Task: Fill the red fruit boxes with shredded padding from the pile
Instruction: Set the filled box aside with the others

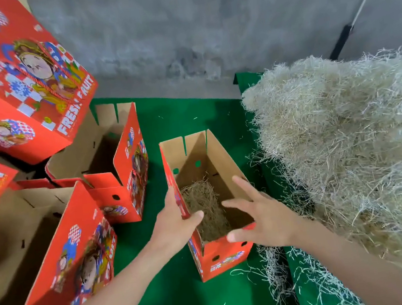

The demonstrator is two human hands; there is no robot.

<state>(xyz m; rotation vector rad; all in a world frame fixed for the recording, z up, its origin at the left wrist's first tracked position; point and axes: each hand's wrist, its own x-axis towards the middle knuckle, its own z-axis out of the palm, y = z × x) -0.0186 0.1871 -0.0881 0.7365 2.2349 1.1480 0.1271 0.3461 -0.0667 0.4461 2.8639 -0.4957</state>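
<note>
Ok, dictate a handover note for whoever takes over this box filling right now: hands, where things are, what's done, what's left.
Left hand: grips the left wall of the middle box, thumb over the rim.
Right hand: open, fingers spread at the box's near right corner, holding nothing.
Padding pile: to the right of the box, on the green mat.
Done: a loose wad of padding lies in the bottom of the middle box.
Left: top that box up. The rear open box and the near-left open box show no padding.
</note>
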